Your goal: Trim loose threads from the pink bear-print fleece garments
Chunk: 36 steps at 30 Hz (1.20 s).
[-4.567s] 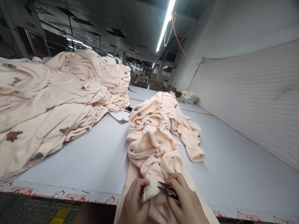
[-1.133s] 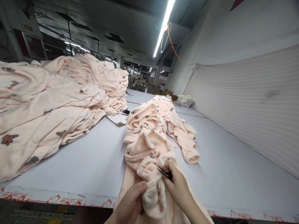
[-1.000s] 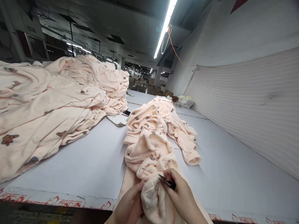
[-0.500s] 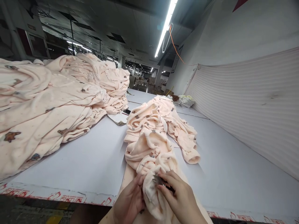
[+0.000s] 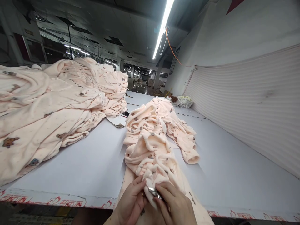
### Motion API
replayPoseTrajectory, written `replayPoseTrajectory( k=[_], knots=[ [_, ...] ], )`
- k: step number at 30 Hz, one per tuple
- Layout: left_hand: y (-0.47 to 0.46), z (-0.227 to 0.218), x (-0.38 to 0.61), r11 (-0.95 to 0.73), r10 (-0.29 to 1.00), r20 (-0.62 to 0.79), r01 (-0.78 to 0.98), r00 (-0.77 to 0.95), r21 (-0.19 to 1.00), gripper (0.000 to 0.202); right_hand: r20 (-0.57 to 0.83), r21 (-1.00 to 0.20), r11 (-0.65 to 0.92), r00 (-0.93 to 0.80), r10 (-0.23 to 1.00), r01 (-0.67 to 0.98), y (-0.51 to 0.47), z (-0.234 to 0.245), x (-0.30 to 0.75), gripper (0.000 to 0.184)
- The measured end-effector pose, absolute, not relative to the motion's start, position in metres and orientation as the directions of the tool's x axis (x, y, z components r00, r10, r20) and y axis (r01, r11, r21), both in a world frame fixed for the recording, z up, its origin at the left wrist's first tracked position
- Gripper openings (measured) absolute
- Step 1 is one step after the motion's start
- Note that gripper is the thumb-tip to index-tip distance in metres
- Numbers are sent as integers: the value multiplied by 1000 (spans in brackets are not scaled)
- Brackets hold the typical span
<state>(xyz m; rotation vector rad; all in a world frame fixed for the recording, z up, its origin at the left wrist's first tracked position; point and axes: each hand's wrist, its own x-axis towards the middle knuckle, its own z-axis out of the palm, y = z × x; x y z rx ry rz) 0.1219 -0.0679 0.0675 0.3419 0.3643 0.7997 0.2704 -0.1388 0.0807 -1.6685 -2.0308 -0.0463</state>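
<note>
A pale pink fleece garment (image 5: 154, 156) with small printed figures lies bunched on the table, its near end hanging over the front edge. My left hand (image 5: 133, 198) pinches a light fold of it between thumb and fingers. My right hand (image 5: 174, 201) is closed round small metal thread snips (image 5: 154, 192), whose shiny blades lie against that fold, just right of my left fingertips. Most of the snips is hidden in the palm. One sleeve (image 5: 187, 148) stretches to the right, its cuff open toward me.
A big heap of the same pink fleece (image 5: 58, 100) covers the left of the white table (image 5: 234, 162). Papers (image 5: 117, 120) lie between heap and garment. Stacked cloth (image 5: 185, 101) stands at the back, near a striped cloth sheet (image 5: 248, 100) along the right wall.
The snips have moved slightly down and left on the cloth, and more of the blades shows. The fold between my hands looks smaller and turned. The view has shifted slightly.
</note>
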Motion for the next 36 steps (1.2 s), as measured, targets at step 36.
replayPoseTrajectory(
  k=[36],
  knots=[
    [50, 29, 156, -121, 827, 243, -261, 507, 958, 30, 246, -624, 273, -147, 958, 732, -142, 11, 241, 38]
  ],
)
